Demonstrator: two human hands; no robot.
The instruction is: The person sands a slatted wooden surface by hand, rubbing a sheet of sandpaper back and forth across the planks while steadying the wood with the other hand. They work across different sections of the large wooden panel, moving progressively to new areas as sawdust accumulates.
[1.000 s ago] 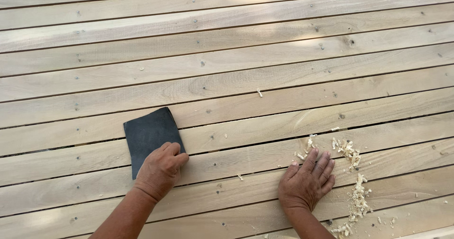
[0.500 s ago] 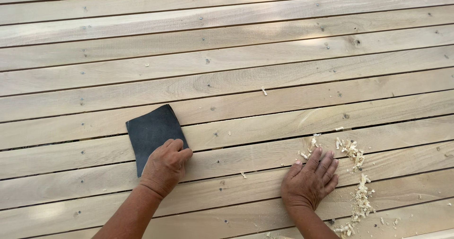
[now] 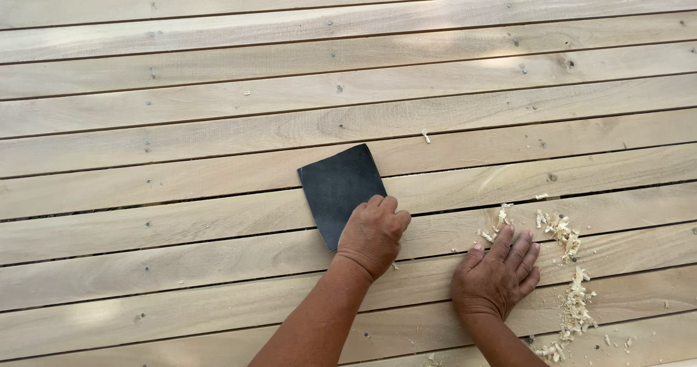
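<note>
Moved: my left hand [image 3: 372, 235] and sandpaper sheet [image 3: 340, 190] have slid right along the slats [image 3: 181, 193].
Left fingers: curled, pressing the sheet flat.
Right hand [image 3: 497, 276]: spread, empty.
Progress: shavings [image 3: 563, 233] remain; most slats look unsanded.

No packages, labels, signs or screens are in view.

My left hand [image 3: 372, 233] is curled, knuckles up, pressing down just left of my right hand [image 3: 497, 276]. My right hand lies flat, fingers spread, both forearms reaching forward.
</note>
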